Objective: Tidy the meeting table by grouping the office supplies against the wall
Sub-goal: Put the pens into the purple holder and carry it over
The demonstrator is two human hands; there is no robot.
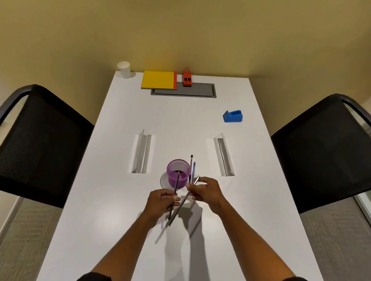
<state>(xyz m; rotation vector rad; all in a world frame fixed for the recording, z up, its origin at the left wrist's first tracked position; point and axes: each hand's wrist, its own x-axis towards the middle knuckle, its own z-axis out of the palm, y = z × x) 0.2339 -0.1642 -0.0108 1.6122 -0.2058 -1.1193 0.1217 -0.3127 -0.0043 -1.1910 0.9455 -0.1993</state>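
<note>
A purple mesh pen cup (178, 173) stands mid-table. My left hand (160, 203) pinches a dark pencil (176, 184) whose tip reaches into the cup. My right hand (206, 192) pinches a grey pen (183, 202) held slanted above the table, just right of the cup. Two more pens, a black pen (190, 164) and a blue pen (193, 169), lie on the table beside the cup. Against the wall sit a yellow notepad (159, 80), a red stapler (187, 79) and a white paper cup (124, 69). A blue tape dispenser (233, 116) stands at the right.
Two clear acrylic sign holders, the left holder (142, 151) and the right holder (224, 154), lie on the white table (181, 122). A grey cable hatch (198, 91) is set in the table near the wall. Black mesh chairs, the left chair (34, 144) and the right chair (333, 152), flank the table.
</note>
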